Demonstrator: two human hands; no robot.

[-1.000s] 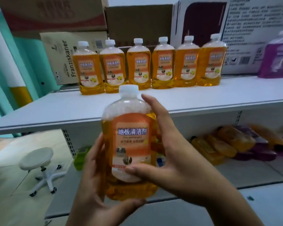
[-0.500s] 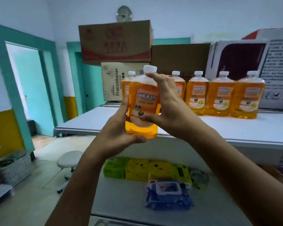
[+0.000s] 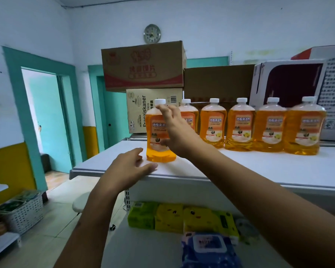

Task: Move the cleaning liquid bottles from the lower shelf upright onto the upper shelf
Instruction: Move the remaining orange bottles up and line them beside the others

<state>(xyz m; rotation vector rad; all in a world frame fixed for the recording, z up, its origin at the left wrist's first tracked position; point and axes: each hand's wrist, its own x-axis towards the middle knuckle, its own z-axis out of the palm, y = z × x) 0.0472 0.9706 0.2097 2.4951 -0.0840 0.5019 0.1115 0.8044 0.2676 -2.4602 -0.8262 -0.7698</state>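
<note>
Left of centre, the left hand hovers open, holding nothing. The amber-filled bottle stands upright on the upper shelf, partly hidden by the right hand, fingers spread; contact unclear.

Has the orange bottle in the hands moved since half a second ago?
Yes. The bottle went down onto the upper shelf, left of the row of bottles. Earlier it was held above the shelf edge.
</note>
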